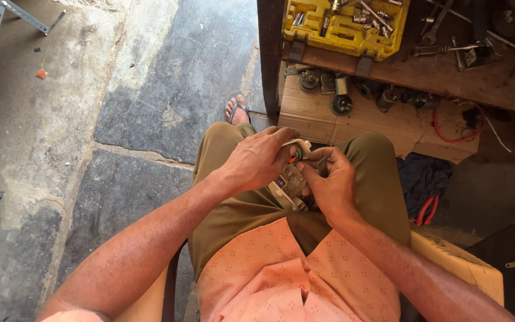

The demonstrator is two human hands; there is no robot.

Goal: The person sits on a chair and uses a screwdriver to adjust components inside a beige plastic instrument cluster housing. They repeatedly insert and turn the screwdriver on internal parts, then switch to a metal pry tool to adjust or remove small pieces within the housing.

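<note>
Over the lap, the left hand (pixel 256 161) and right hand (pixel 329 182) both have their fingers closed around a small whitish electrical part (pixel 288 182) held between them above the knees. Beyond lies a cracked stone floor (pixel 150 89) and a cardboard sheet (pixel 353 116) with metal pieces. Farthest, a yellow socket case (pixel 341 27) sits at the wooden counter (pixel 448 77) edge.

The person wears a short-sleeved salmon-pink shirt (pixel 293 280) dotted with a small pale pattern, olive-brown trousers (pixel 233 209), and a dark-strapped open sandal (pixel 238 111) on one foot, with both forearms bare and no rings or watch visible.
</note>
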